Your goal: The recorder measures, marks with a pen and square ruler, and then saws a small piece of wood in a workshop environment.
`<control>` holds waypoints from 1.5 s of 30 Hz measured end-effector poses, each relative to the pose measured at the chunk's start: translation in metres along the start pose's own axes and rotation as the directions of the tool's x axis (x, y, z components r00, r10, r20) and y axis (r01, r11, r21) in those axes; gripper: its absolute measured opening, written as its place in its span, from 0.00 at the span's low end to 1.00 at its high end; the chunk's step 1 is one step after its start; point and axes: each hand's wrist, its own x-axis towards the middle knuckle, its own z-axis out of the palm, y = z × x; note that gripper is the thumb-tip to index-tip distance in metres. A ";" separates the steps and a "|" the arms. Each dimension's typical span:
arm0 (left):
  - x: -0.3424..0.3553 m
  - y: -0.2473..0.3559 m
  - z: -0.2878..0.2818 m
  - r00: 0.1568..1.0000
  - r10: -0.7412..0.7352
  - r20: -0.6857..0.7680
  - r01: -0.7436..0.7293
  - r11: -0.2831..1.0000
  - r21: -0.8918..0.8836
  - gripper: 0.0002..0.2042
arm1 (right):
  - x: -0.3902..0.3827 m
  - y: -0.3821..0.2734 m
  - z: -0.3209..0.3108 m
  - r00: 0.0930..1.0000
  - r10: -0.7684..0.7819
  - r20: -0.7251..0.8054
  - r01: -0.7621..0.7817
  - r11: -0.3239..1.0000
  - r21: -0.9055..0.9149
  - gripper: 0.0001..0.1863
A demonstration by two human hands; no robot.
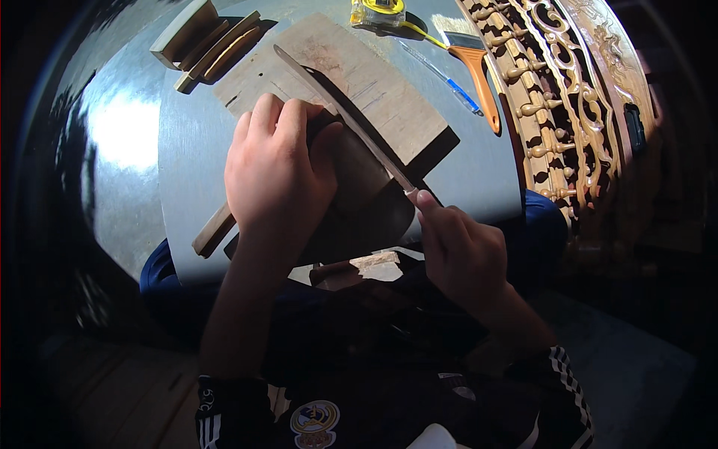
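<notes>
My left hand (273, 176) is curled over a wooden piece lying on a worn wooden board (407, 131); much of the piece is hidden by my fingers and shadow. My right hand (460, 251) grips the handle end of a long, thin, file-like tool (351, 120), whose shaft runs up and left across the board, past the fingertips of my left hand. A narrow wooden strip (211, 232) sticks out at the lower left of my left hand.
A grey table (179, 131) carries stacked wood offcuts (198, 41), a yellow tape measure (376, 11), an orange-handled paintbrush (482, 90) and a blue pen (456, 86). Carved, turned wooden latticework (568, 112) stands along the right side.
</notes>
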 end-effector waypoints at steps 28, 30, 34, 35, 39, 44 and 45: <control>-0.009 -0.001 0.006 0.997 -0.043 -0.058 0.045 0.998 0.036 0.09 | 0.040 0.013 0.015 0.985 0.165 0.054 -0.166 0.986 0.013 0.13; -0.007 0.001 0.009 0.998 -0.042 -0.049 0.045 0.997 0.070 0.09 | 0.028 0.012 0.013 0.977 0.208 0.053 -0.211 0.975 0.074 0.13; 0.000 0.003 0.014 0.997 -0.018 -0.082 0.025 0.997 0.080 0.09 | -0.035 0.029 -0.025 0.987 0.147 0.073 -0.136 0.982 -0.131 0.14; 0.001 0.004 0.015 0.996 0.016 -0.090 -0.010 0.998 0.069 0.09 | -0.046 0.036 -0.032 0.991 0.120 0.065 -0.111 0.984 -0.138 0.14; -0.003 -0.003 0.007 0.998 0.023 -0.051 -0.021 0.999 0.037 0.10 | -0.013 0.029 -0.006 0.980 0.182 0.075 -0.180 0.983 -0.025 0.15; -0.005 0.003 0.014 0.998 -0.019 -0.053 0.019 1.000 0.010 0.10 | 0.022 0.022 0.010 0.969 0.241 0.045 -0.243 0.969 0.033 0.14; -0.008 0.006 0.009 0.999 -0.019 -0.045 0.021 0.999 0.031 0.10 | 0.005 0.022 0.003 0.970 0.240 0.048 -0.242 0.969 0.054 0.14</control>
